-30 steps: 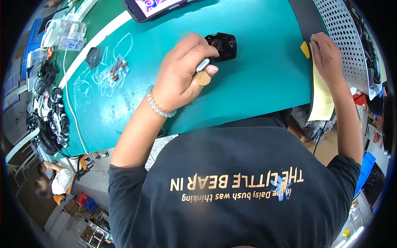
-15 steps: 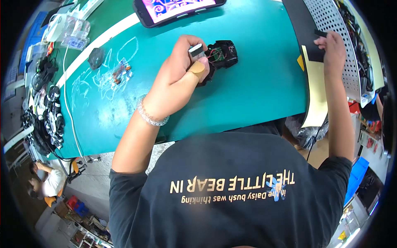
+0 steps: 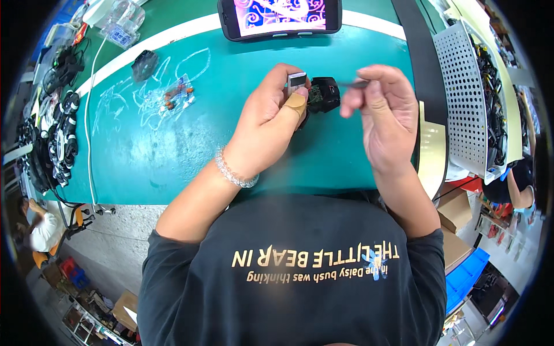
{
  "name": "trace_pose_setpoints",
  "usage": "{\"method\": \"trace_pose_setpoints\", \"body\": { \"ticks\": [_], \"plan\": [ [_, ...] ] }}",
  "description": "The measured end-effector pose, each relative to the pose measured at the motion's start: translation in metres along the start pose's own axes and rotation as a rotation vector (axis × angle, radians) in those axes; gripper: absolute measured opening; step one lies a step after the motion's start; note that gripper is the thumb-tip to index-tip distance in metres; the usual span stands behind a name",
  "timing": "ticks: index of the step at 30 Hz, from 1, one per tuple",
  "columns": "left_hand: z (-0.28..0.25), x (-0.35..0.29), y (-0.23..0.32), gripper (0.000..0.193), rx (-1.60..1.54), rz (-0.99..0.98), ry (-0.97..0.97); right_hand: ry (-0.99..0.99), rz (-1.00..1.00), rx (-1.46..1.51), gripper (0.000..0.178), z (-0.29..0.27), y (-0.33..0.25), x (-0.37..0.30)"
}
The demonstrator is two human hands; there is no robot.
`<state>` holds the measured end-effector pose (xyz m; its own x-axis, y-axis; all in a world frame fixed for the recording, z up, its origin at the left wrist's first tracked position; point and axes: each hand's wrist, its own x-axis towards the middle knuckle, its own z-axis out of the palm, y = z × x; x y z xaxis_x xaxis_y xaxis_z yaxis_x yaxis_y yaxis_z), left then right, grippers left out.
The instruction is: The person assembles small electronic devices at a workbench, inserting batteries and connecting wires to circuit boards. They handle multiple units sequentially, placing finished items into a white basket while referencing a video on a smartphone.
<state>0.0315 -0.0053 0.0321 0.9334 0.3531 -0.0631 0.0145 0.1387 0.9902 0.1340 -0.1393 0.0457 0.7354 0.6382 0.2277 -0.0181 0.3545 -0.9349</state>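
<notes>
Right hand (image 3: 378, 109) has come in pinching slim tweezers (image 3: 353, 84) beside the black module (image 3: 323, 93) gripped by left hand (image 3: 271, 115); a slip could gouge its exposed board.

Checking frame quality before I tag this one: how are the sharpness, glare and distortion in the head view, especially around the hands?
Head view: strong fisheye bend, the green table edge curving, corners black. Left hand and the small black part it holds look sharp; the thin tool in the right hand is slightly motion-blurred. The phone screen is bright, and soft glare lies on the mat.
</notes>
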Motion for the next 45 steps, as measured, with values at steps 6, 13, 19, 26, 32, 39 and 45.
{"method": "trace_pose_setpoints", "body": {
  "ticks": [6, 13, 19, 26, 32, 39, 45],
  "plan": [
    [-0.013, 0.002, -0.004, 0.013, -0.177, -0.018, -0.028, -0.072, 0.023, 0.044, 0.015, 0.013, -0.003, 0.009],
    [-0.016, 0.0, -0.005, 0.02, -0.17, 0.014, -0.023, -0.04, 0.168, 0.167, 0.015, 0.024, 0.006, 0.013],
    [-0.014, -0.003, -0.006, 0.021, -0.198, 0.064, -0.032, -0.068, 0.131, 0.056, 0.013, 0.029, 0.021, 0.014],
    [-0.016, -0.005, -0.006, 0.026, -0.082, 0.029, -0.075, -0.06, 0.041, -0.059, 0.013, 0.024, 0.026, 0.012],
    [-0.014, -0.005, -0.006, 0.025, -0.14, 0.037, -0.098, -0.055, -0.046, -0.124, 0.014, 0.022, 0.03, 0.011],
    [-0.014, -0.005, -0.008, 0.024, -0.152, 0.055, -0.114, -0.088, -0.113, -0.174, 0.013, 0.02, 0.033, 0.011],
    [-0.014, -0.006, -0.006, 0.024, -0.163, 0.039, -0.12, -0.082, -0.145, -0.22, 0.014, 0.019, 0.035, 0.011]
  ]
}}
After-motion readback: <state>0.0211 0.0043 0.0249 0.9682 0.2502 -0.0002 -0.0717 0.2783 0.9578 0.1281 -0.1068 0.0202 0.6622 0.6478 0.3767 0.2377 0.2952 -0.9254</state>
